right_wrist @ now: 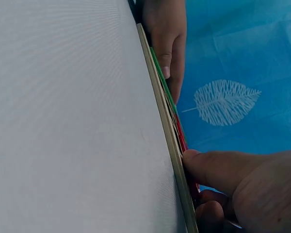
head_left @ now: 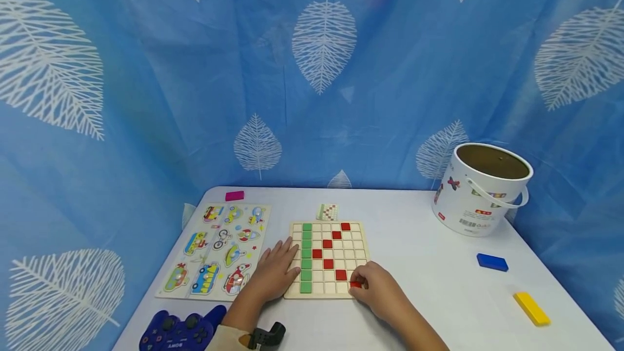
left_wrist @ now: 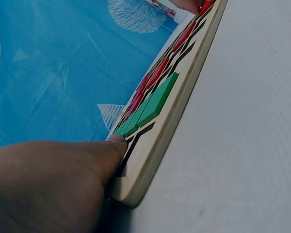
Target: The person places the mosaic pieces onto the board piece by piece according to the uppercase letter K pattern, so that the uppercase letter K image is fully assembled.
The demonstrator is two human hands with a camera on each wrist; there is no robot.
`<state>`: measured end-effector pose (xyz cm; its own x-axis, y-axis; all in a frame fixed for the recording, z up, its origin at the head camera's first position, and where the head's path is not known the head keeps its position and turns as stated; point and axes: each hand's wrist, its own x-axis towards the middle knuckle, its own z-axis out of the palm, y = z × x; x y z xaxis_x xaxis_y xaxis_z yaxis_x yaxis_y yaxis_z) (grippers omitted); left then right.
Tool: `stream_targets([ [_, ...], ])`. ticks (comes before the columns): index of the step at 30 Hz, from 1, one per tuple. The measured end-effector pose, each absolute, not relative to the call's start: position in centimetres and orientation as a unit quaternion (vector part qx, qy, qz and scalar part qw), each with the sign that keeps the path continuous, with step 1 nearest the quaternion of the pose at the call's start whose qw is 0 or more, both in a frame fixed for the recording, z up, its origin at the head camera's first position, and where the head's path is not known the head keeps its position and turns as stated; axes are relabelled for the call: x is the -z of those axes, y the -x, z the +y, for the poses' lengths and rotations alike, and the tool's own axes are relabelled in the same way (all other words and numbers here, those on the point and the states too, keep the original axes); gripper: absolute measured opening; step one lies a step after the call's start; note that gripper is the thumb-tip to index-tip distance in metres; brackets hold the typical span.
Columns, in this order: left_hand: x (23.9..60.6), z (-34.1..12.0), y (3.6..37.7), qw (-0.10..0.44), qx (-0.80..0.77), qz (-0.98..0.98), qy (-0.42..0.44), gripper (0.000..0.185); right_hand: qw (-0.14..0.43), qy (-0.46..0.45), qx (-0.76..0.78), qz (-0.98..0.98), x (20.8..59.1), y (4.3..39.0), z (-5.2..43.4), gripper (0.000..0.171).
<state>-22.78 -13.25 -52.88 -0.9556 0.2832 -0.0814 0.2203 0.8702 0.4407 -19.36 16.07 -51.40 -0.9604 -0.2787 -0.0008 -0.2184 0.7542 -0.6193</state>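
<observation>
1. The white bucket [head_left: 480, 191] stands at the far right of the desk [head_left: 419, 264], upright, handle hanging at its front; its inside looks dark brown and no contents can be made out.
2. The wooden grid board [head_left: 326, 259] lies flat mid-desk and serves as a tray of square cells: a column of green tiles [head_left: 306, 256] fills its second column from the left, and red tiles [head_left: 327, 253] run in a zigzag from the top right down toward the near right corner.
3. The left hand [head_left: 275, 275] rests flat on the board's left edge, fingers spread and straight, holding nothing.
4. The right hand [head_left: 380, 286] sits at the board's near right corner, its grip pinching a red tile [head_left: 356, 284] against the bottom row.
5. Left of the board lies a vehicle peg puzzle [head_left: 216, 248]; a blue game controller [head_left: 177, 332] sits at the near edge, a pink block [head_left: 234, 195] at the far left, a small pattern card [head_left: 327, 212] just behind the board, and a blue block [head_left: 492, 262] and yellow block [head_left: 531, 308] on the right.
6. Only the head view shows the bucket and loose blocks.
7. The left wrist view shows the board [left_wrist: 184, 92] edge-on, with a fingertip touching the green tiles [left_wrist: 153, 104].
8. The right wrist view shows the board's thin side [right_wrist: 167, 131] and the thumb pressed at its top edge.
</observation>
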Motion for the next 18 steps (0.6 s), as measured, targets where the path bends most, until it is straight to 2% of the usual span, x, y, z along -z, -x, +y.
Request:
stream_targets([
  [10, 52.74, -13.40, 22.68, 0.066, -0.221, 0.964, -0.132, 0.065, 0.046, 0.136, 0.324, 0.935, 51.62, 19.39, 15.91, 0.016],
  [16, 52.61, -13.46, 22.71, 0.074, -0.204, 0.968, -0.127, 0.064, 0.050, 0.116, 0.387, 0.913, 52.21, 19.62, 16.21, 0.036],
  [18, 52.61, -13.53, 22.65, 0.076, -0.201, 0.969, -0.126, 0.064, 0.048, 0.108, 0.410, 0.904, 52.37, 19.70, 16.45, 0.037],
])
